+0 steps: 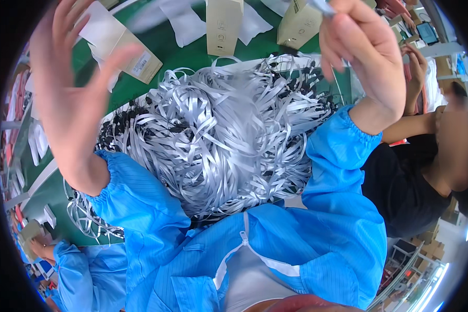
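Observation:
Raised at the upper left, my left hand (pixel 78 99) is blurred, its fingers spread apart with nothing in them. My right hand (pixel 361 52), at the upper right, has thumb and fingers pinched on a pale grey strip (pixel 323 6) that runs up against the top edge of the picture. Most of that strip is cut off or hidden by the fingers. Between and below my hands lies a large tangled heap of silvery-grey lanyard straps (pixel 213 130) with black cord ends. A faint smear of motion crosses the middle of the heap.
Beige printed boxes (pixel 224 28) stand along the far side of the green table (pixel 179 54), with white bags (pixel 184 23) among them. On the right is a co-worker in a black top (pixel 405 192); at the lower left, another in a blue sleeve (pixel 91 275).

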`<state>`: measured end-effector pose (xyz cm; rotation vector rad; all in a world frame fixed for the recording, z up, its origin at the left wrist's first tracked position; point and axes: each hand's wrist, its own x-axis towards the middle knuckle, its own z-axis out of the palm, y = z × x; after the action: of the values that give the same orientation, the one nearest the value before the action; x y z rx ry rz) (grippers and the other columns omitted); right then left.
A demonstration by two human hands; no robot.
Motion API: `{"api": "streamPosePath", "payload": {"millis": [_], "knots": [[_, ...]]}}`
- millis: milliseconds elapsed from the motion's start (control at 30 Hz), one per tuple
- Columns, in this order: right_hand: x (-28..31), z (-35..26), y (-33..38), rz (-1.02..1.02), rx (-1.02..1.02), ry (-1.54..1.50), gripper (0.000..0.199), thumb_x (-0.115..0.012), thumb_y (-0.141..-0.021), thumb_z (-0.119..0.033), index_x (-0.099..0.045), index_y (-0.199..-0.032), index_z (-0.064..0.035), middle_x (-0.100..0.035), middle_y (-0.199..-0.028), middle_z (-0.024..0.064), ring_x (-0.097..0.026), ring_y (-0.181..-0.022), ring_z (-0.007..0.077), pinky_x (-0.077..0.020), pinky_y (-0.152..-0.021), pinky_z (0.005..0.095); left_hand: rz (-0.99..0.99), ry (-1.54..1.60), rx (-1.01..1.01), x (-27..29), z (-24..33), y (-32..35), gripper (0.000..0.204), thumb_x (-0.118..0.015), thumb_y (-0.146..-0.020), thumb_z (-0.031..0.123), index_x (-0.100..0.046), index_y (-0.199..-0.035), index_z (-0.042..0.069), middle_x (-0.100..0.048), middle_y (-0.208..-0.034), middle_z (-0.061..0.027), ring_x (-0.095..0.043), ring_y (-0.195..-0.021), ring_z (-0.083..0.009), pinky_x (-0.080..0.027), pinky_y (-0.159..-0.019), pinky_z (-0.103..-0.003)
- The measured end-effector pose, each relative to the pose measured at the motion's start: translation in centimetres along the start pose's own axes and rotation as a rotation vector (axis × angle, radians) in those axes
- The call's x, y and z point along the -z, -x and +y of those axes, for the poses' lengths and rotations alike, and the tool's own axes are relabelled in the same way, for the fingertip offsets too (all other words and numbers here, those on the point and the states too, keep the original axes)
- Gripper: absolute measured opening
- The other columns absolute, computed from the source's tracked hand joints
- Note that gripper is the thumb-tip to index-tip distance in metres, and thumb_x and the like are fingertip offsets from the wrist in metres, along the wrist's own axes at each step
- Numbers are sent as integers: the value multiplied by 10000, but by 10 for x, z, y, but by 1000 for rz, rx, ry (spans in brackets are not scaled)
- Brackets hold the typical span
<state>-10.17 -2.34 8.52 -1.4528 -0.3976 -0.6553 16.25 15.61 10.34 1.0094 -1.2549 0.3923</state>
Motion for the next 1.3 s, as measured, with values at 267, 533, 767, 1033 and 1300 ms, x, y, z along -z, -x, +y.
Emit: {"api": "streamPosePath", "payload": {"millis": [267, 533, 767, 1033, 1300], "knots": [[-80, -20, -32, 398, -389, 516, 110, -638, -998, -112, -600, -987, -9, -519, -730, -31, -520, -662, 50, -406, -611, 177, -165, 595, 304, -107, 40, 39, 484, -568, -1043, 288, -426, -1436, 43, -702, -885, -79, -657, -721, -139, -498, -603, -238], [-74, -57, -20, 787, -275, 618, 170, -656, -981, -78, -585, -1100, 22, -575, -781, 4, -564, -699, 59, -446, -634, 185, -1329, 774, 503, -88, -19, 42, 233, -647, -985, 149, -646, -1196, 52, -696, -1080, -61, -627, -929, -135, -475, -858, -286], [-62, -49, -7, 671, -301, 953, 206, -656, -992, -183, -676, -1090, -2, -678, -866, 28, -412, -541, -27, -255, -463, 167, -520, 1052, 796, -94, -10, 45, 253, -496, -1073, 295, -618, -1115, 78, -598, -880, 22, -576, -804, -121, -425, -854, -239], [-82, -20, -34, 495, -391, 820, 204, -680, -917, 1, -705, -1109, 67, -749, -896, 123, -686, -746, 109, -529, -685, 197, -608, 1996, 1036, -66, -47, 30, 341, -415, -1099, 372, -580, -992, 93, -505, -754, 26, -546, -746, -154, -427, -779, -274], [-52, 41, -52, -18, 416, 773, 458, -649, -948, 16, -515, -1380, 82, -699, -1110, 207, -708, -1015, 230, -587, -852, 258, -726, 847, 1318, -68, 9, 24, 758, -269, -1016, 674, -387, -1469, 78, -549, -756, 5, -454, -583, -71, -342, -518, -207]]}}
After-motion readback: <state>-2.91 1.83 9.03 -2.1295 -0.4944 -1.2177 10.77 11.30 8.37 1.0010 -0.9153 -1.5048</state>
